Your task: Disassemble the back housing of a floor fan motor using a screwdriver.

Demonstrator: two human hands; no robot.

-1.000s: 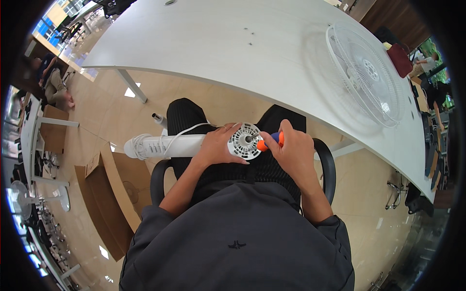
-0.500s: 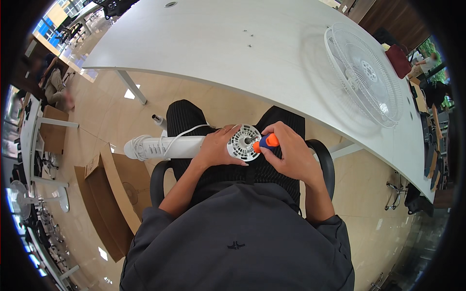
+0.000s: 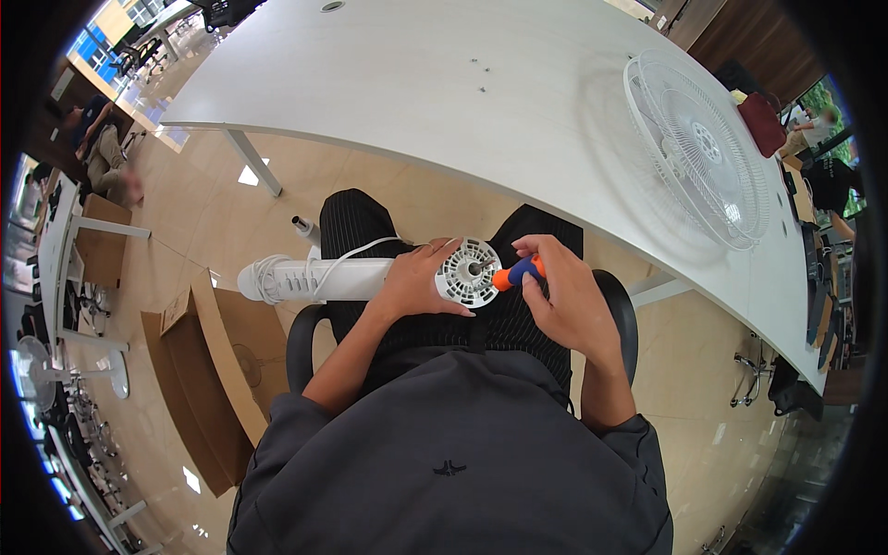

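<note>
Across my lap lies a white fan body [image 3: 347, 279], its cord wound around the left end. My left hand [image 3: 415, 280] is wrapped round the body's right end, beside the round slotted motor housing [image 3: 470, 274], which faces up. A metal shaft sticks out of the housing's middle. My right hand [image 3: 566, 294] grips an orange and blue screwdriver [image 3: 524, 271] by its handle. The screwdriver points left, its front end at the housing's right side; the tip is hard to make out.
On the white table [image 3: 407, 83] ahead, a white wire fan grille [image 3: 703, 148] lies at the right and several small screws [image 3: 479, 74] near the middle. An open cardboard box [image 3: 208, 370] stands on the floor at left. Chair armrests [image 3: 618, 314] flank me. People are in the background.
My right hand has moved slightly right along with the screwdriver, showing more of its handle. The left hand and the fan body stay nearly in place.
</note>
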